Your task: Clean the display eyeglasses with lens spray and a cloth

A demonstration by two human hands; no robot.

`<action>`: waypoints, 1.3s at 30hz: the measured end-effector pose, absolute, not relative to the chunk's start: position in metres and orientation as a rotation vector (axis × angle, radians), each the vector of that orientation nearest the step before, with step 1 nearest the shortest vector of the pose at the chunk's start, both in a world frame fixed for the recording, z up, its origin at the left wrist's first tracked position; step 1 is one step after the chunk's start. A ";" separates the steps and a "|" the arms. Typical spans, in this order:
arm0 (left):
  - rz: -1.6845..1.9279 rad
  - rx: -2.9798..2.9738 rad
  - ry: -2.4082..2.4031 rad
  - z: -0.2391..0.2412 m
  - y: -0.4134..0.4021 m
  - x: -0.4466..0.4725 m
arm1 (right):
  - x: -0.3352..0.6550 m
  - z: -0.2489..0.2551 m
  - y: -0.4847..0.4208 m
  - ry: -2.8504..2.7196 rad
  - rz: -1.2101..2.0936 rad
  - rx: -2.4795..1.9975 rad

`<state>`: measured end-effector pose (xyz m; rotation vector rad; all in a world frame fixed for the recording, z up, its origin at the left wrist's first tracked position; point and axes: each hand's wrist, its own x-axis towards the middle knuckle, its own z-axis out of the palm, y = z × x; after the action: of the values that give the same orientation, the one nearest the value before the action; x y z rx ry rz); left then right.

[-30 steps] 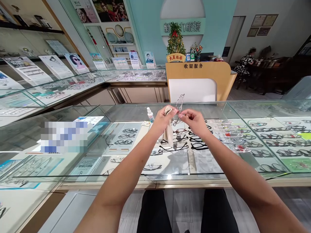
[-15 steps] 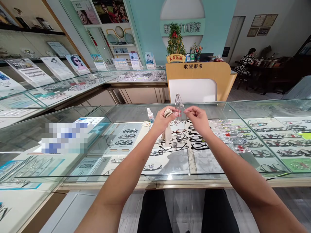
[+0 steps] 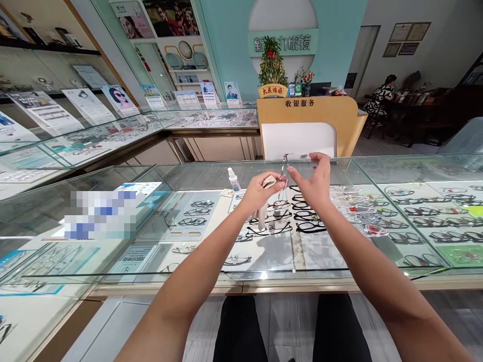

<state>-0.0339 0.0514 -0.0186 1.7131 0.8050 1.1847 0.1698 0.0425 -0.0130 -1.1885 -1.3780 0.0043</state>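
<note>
My left hand (image 3: 258, 192) is closed on a thin, clear-looking pair of eyeglasses (image 3: 284, 168) and a beige cleaning cloth (image 3: 261, 216), which hangs below the palm. The eyeglasses are held upright above the glass counter, one temple stretching right toward my other hand. My right hand (image 3: 316, 182) is open, thumb and fingers spread apart beside the frame. Its fingertips are close to the temple's end; whether they touch it I cannot tell. A white spray bottle (image 3: 233, 179) stands on the counter left of my left hand.
Under the glass counter (image 3: 264, 276) lie rows of spectacle frames (image 3: 307, 216), more of them to the right. A pixelated sign (image 3: 101, 213) is on the left. A wooden cashier desk (image 3: 302, 113) stands beyond. One person (image 3: 381, 98) sits at the far right.
The eyeglasses have turned, with one temple now pointing right. My right hand has gone from pinched fingers near the frame to spread fingers, slightly raised. My left hand has dropped slightly.
</note>
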 end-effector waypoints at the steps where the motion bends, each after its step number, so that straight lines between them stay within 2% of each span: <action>1: 1.180 1.735 0.808 -0.018 0.050 -0.033 | 0.169 -0.015 0.043 -1.397 -0.015 -1.190; 9: 1.150 1.734 0.772 -0.019 0.047 -0.029 | 0.169 -0.015 0.043 -1.478 -0.160 -1.148; 19: 1.285 1.670 0.837 -0.023 0.052 -0.030 | 0.174 -0.012 0.041 -1.548 -0.137 -1.175; 31: 1.438 1.518 0.844 -0.019 0.059 -0.033 | 0.171 -0.018 0.041 -1.747 0.075 -1.276; 39: 1.493 1.488 0.852 -0.016 0.058 -0.034 | 0.174 -0.021 0.044 -1.889 0.390 -1.281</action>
<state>-0.0342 0.0584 -0.0164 1.4884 0.8519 1.4927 0.1744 0.0443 -0.0207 -1.2808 -1.8886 0.3898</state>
